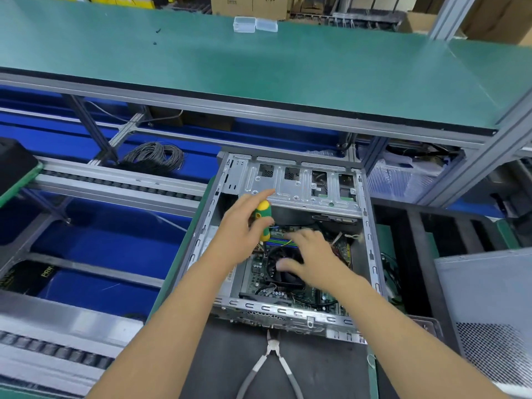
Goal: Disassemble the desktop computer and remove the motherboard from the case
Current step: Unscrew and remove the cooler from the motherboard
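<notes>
While the side panel (486,312) lies off to the right, the case (371,243) sits open-side-up on the dark mat (224,358), motherboard (256,272) still seated on its floor

Item 1, left hand (241,226): thumb and lower fingers wrapped round the yellow-and-green handle of a screwdriver (262,217); forefinger stretched straight toward the drive cage (302,182); shaft points down into the case, tip hidden behind the right hand

Item 2, right hand (313,257): palm down over the black cooler fan (283,269), fingers lightly spread and blurred; whether they press the fan, touch a cable or hover cannot be told

Item 3, motherboard: green, low in the case between the near rear wall and the drive cage, cooler fan at centre, memory sticks just beyond it, loose wires (342,237) to the right

Item 4, cutters (273,358): grey-handled, on the mat just in front of the case, untouched

Item 5, clear plastic boxes (254,24): on the upper green shelf (288,67), well apart from the work

Step judged in hand: loosening a board or cooler screw near the memory slots. Handling notes: seat the tip squarely in the screw head before turning and keep the shaft upright; use the right hand to hold wires aside and steady the board, not to lean on the fan; lift out each freed screw so none drops under the board; check all cables are unplugged before lifting
</notes>
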Available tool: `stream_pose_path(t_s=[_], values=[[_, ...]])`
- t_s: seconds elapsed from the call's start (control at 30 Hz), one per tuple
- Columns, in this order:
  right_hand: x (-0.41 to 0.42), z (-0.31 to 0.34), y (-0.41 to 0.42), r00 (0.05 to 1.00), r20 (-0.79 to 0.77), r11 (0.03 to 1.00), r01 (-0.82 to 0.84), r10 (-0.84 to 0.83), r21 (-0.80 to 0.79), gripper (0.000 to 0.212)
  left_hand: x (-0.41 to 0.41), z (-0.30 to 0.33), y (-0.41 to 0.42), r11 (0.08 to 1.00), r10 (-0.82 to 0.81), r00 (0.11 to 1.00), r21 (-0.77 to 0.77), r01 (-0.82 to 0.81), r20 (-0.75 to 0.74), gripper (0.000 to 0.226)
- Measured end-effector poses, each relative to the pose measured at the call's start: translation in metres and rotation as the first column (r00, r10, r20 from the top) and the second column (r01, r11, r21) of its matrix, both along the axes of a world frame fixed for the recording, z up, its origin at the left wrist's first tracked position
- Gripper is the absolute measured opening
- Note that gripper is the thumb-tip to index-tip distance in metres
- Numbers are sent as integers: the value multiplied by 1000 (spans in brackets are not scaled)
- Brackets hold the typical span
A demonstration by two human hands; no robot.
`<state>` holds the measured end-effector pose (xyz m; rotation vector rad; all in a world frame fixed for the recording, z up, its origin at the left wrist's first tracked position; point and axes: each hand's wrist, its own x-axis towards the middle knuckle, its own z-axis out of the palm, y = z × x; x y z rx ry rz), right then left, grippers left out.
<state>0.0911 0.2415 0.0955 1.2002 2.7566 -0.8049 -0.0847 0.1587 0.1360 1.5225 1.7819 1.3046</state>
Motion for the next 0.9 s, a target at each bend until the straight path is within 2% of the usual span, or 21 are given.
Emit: stream_pose_path(t_s=[0.03,0.07,0.17,0.3,0.37,0.5,0.6,0.67,0.73,0.8,0.9], values=[[6,-9,-3,989,123,996,-83,79,27,90,-2,2,0,1000,-15,1000,-14,15,5,43],[7,-14,-5,977,181,993,-119,113,24,98,-4,3,0,1000,-21,1000,-23,22,21,40],[0,-15,-3,975,187,991,-130,123,25,99,-7,7,-1,996,-44,997,-74,48,58,36],[-5,-13,-3,938,294,971,-220,184,91,104,-11,9,-1,966,-166,986,-197,167,22,41],[-3,-16,-6,948,266,976,-204,176,80,104,-13,9,0,959,-192,981,-211,190,13,42],[2,-21,-10,975,189,992,-125,120,15,104,-8,5,5,988,-96,983,-103,113,155,35],[2,-22,-10,981,166,995,-101,103,-17,107,-7,-2,9,996,12,997,-93,-4,80,32],[2,-23,-10,984,158,996,-83,86,-28,108,-9,-7,8,995,72,991,-77,-64,111,29],[3,-23,-10,985,158,997,-68,72,-34,109,-6,-9,7,998,49,980,-55,-39,195,22],[3,-21,-11,986,154,997,-61,66,-40,109,0,-9,7,999,-3,962,-38,14,273,25],[2,-20,-12,989,139,997,-44,52,-57,108,8,-13,7,996,-40,959,-61,59,280,26]])
